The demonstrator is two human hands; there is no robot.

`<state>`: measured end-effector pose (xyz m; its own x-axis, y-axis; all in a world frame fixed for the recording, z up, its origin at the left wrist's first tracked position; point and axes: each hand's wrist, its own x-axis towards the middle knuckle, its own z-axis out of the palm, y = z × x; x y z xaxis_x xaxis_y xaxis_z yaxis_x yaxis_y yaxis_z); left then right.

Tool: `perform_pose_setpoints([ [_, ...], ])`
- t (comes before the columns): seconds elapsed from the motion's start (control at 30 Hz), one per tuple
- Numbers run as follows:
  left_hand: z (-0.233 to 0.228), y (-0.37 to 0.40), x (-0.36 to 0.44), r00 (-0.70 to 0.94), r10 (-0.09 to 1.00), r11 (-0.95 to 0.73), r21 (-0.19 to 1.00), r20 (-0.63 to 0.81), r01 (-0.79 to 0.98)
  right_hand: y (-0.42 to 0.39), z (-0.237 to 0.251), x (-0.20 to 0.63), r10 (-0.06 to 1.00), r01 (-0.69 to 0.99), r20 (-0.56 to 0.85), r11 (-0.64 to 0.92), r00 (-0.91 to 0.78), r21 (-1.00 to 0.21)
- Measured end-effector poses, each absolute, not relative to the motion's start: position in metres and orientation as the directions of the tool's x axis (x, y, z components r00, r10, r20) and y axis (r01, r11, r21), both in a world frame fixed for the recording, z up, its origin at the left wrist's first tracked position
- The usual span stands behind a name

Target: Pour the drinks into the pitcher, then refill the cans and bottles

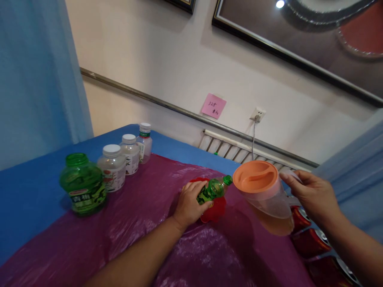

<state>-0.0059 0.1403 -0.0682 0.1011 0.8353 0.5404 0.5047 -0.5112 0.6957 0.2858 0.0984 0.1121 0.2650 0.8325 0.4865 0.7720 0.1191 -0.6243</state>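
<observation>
My left hand grips a small green bottle, tilted with its capped neck pointing toward a pitcher. Under the bottle lies a red funnel-like piece on the purple plastic sheet. My right hand holds the handle of the clear pitcher, which has an orange lid and brownish liquid low inside. The pitcher is lifted and tipped, its lid close to the bottle's cap.
A large green jar and three clear white-capped bottles stand in a row at the left on the blue table cover. Red cans lie at the right edge. Blue curtains hang on both sides; a radiator runs along the wall.
</observation>
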Motion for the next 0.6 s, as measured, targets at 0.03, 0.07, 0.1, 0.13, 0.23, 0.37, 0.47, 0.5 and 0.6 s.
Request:
perform_pose_setpoints([
  [0.03, -0.069, 0.141, -0.006, 0.102, 0.834, -0.513, 0.695, 0.542, 0.504, 0.098, 0.113, 0.285, 0.832, 0.774, 0.487, 0.116, 0.267, -0.622],
  [0.07, -0.069, 0.141, -0.006, 0.102, 0.834, -0.514, 0.694, 0.543, 0.504, 0.098, 0.113, 0.285, 0.832, 0.773, 0.485, 0.115, 0.268, -0.624],
  [0.1, -0.069, 0.141, -0.006, 0.1, 0.833, -0.514, 0.694, 0.544, 0.504, 0.098, 0.113, 0.284, 0.833, 0.77, 0.484, 0.115, 0.27, -0.628],
  [0.13, -0.069, 0.141, -0.006, 0.098, 0.832, -0.515, 0.694, 0.546, 0.504, 0.098, 0.114, 0.284, 0.832, 0.768, 0.483, 0.116, 0.271, -0.63],
  [0.23, -0.069, 0.141, -0.006, 0.093, 0.829, -0.517, 0.693, 0.551, 0.502, 0.098, 0.114, 0.285, 0.831, 0.779, 0.489, 0.112, 0.267, -0.617],
  [0.37, -0.07, 0.141, -0.006, 0.092, 0.83, -0.516, 0.695, 0.55, 0.501, 0.098, 0.113, 0.288, 0.824, 0.799, 0.506, 0.117, 0.253, -0.59],
  [0.47, -0.07, 0.141, -0.006, 0.094, 0.831, -0.516, 0.698, 0.548, 0.497, 0.099, 0.111, 0.291, 0.827, 0.795, 0.503, 0.119, 0.252, -0.594],
  [0.5, -0.07, 0.141, -0.006, 0.094, 0.832, -0.516, 0.698, 0.547, 0.496, 0.099, 0.111, 0.292, 0.828, 0.795, 0.501, 0.119, 0.252, -0.595],
  [0.6, -0.069, 0.14, -0.006, 0.095, 0.832, -0.516, 0.699, 0.547, 0.496, 0.101, 0.11, 0.295, 0.827, 0.808, 0.509, 0.122, 0.239, -0.577],
])
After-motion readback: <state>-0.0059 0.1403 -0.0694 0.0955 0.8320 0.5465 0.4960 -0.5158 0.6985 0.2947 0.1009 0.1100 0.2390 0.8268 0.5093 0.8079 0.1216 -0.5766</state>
